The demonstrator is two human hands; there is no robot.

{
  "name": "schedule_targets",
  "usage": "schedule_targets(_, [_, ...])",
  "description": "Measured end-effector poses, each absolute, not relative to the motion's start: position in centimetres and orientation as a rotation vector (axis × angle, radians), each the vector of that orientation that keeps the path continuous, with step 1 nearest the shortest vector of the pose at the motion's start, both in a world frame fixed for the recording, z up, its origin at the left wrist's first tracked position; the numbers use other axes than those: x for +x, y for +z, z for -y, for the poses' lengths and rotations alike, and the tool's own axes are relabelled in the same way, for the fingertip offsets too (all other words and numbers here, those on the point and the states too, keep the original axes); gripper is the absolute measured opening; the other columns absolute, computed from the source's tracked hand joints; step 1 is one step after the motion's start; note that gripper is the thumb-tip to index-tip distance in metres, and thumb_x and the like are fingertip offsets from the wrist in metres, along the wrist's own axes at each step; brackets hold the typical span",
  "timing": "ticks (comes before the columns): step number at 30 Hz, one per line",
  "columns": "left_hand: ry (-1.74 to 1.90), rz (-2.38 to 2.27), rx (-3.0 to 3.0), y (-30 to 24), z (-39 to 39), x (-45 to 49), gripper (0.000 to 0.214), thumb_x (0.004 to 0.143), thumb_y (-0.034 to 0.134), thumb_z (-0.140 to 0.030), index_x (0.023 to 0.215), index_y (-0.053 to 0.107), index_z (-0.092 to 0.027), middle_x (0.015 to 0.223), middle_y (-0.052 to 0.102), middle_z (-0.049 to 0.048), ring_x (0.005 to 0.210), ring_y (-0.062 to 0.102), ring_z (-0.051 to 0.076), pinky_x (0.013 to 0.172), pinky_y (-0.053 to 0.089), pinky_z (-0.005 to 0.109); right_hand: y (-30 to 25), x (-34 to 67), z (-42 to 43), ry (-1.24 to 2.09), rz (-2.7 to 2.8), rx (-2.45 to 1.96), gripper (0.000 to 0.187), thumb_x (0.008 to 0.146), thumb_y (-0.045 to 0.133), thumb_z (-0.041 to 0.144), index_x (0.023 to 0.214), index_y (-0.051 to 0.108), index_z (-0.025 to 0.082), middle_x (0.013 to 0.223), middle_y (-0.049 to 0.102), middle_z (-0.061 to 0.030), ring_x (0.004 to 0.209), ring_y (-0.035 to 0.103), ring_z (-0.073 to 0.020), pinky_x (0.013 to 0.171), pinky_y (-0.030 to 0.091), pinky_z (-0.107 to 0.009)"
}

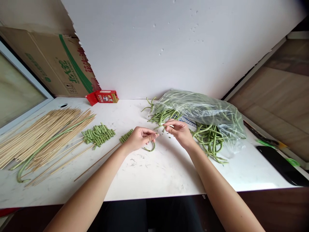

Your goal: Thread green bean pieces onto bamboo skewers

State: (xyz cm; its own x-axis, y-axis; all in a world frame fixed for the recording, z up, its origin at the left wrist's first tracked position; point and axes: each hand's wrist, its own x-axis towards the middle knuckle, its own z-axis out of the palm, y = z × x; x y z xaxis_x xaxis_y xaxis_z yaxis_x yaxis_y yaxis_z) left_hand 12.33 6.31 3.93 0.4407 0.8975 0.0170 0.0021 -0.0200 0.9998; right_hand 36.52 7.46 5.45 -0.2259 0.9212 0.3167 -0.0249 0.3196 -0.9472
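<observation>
My left hand [142, 138] is closed in a pinch around a long green bean [151, 149], whose curved end shows under the fingers; the rest is hidden by the hand. Facing it, my right hand [179, 131] pinches a thin green bean piece [159, 126] between thumb and fingertips. The two hands are a short way apart above the white table. Partly behind my left hand lies a skewer threaded with cut bean pieces [126, 136]. Tiny dark bits lie on the table between the hands.
Filled bean skewers [98, 134] lie left, beside a heap of bare bamboo sticks [55, 129] with long beans across it. A clear plastic bag [200, 106] of beans spills loose beans [212, 140] at right. A red box [107, 96] stands behind; a black phone [280, 164] lies far right.
</observation>
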Motion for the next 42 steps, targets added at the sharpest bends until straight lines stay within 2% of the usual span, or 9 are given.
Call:
schedule_targets(5, [0.908, -0.858, 1.382, 3.8, -6.5, 12.4, 0.053, 0.084, 0.085, -0.061, 0.1, 0.083, -0.011, 0.078, 0.071, 0.0059, 0.061, 0.051, 0.01, 0.057, 0.043, 0.026, 4.8, 37.4, -8.4, 0.82, 1.94, -1.022, 0.033, 0.083, 0.09, 0.056, 0.094, 0.089, 0.025, 0.083, 0.074, -0.0084, 0.08, 0.061, -0.023, 0.074, 0.049, -0.037])
schedule_targets(10, [0.983, -0.815, 1.375, 4.9, -6.8, 11.8, 0.051, 0.086, 0.083, -0.061, 0.093, 0.082, -0.011, 0.066, 0.057, -0.0006, 0.066, 0.052, 0.012, 0.069, 0.046, 0.028, 4.0, 37.7, -8.3, 1.02, 2.128, -1.09, 0.039, 0.077, 0.093, 0.056, 0.091, 0.088, 0.02, 0.082, 0.076, -0.0084, 0.073, 0.063, -0.0207, 0.068, 0.049, -0.033])
schedule_targets(15, [0.958, -0.835, 1.362, 5.0, -6.8, 11.6, 0.045, 0.087, 0.083, -0.057, 0.089, 0.08, -0.012, 0.068, 0.058, 0.0001, 0.07, 0.055, 0.013, 0.071, 0.045, 0.028, 4.7, 38.3, -8.1, 1.175, 2.203, -1.098, 0.052, 0.07, 0.097, 0.059, 0.101, 0.087, 0.019, 0.078, 0.076, -0.0051, 0.068, 0.063, -0.0183, 0.063, 0.047, -0.03])
schedule_targets(17, [0.954, -0.824, 1.356, 4.8, -6.9, 11.6, 0.042, 0.088, 0.083, -0.054, 0.09, 0.08, -0.012, 0.068, 0.058, -0.0005, 0.071, 0.056, 0.013, 0.072, 0.045, 0.028, 4.9, 38.5, -8.2, 1.138, 2.182, -1.075, 0.053, 0.078, 0.09, 0.065, 0.101, 0.087, 0.018, 0.076, 0.075, -0.005, 0.066, 0.061, -0.0174, 0.062, 0.046, -0.029])
schedule_targets(22, [0.952, -0.851, 1.364, 3.9, -7.1, 11.8, 0.046, 0.084, 0.086, -0.054, 0.101, 0.083, -0.012, 0.076, 0.066, 0.0027, 0.07, 0.055, 0.012, 0.068, 0.046, 0.027, 5.1, 38.0, -8.2, 0.924, 1.891, -1.124, 0.074, 0.102, 0.046, 0.078, 0.092, 0.085, 0.017, 0.068, 0.068, -0.0048, 0.063, 0.059, -0.0173, 0.066, 0.047, -0.031])
schedule_targets(28, [0.905, -0.869, 1.341, 3.9, -7.0, 12.0, 0.056, 0.075, 0.095, -0.05, 0.113, 0.08, -0.012, 0.092, 0.079, 0.0087, 0.063, 0.06, 0.011, 0.064, 0.05, 0.027, 5.5, 36.1, -7.0, 1.122, 1.848, -0.999, 0.057, 0.074, 0.095, 0.056, 0.114, 0.08, 0.019, 0.094, 0.075, -0.0073, 0.08, 0.064, -0.0196, 0.063, 0.047, -0.029])
schedule_targets(35, [0.88, -0.842, 1.335, 4.4, -6.7, 12.0, 0.07, 0.075, 0.097, -0.039, 0.132, 0.067, -0.014, 0.083, 0.076, 0.0028, 0.059, 0.068, 0.013, 0.068, 0.056, 0.03, 5.9, 35.4, -6.2, 1.158, 1.798, -0.929, 0.059, 0.08, 0.089, 0.035, 0.134, 0.07, 0.02, 0.098, 0.074, -0.0068, 0.088, 0.069, -0.0205, 0.064, 0.051, -0.028])
schedule_targets(39, [0.842, -0.824, 1.343, 4.4, -6.7, 12.1, 0.072, 0.074, 0.097, -0.04, 0.135, 0.067, -0.014, 0.086, 0.077, 0.0045, 0.062, 0.071, 0.015, 0.069, 0.058, 0.031, 5.9, 35.5, -6.2, 1.113, 1.894, -0.943, 0.024, 0.086, 0.082, 0.035, 0.103, 0.081, 0.018, 0.097, 0.079, -0.0089, 0.082, 0.069, -0.0191, 0.065, 0.052, -0.029])
schedule_targets(42, [0.807, -0.837, 1.368, 4.5, -6.7, 11.9, 0.07, 0.073, 0.098, -0.043, 0.131, 0.071, -0.013, 0.088, 0.078, 0.0052, 0.063, 0.071, 0.015, 0.068, 0.058, 0.03, 5.9, 35.6, -6.4, 1.07, 1.896, -0.959, 0.022, 0.086, 0.082, 0.038, 0.095, 0.081, 0.018, 0.092, 0.079, -0.0076, 0.075, 0.066, -0.0172, 0.063, 0.051, -0.028])
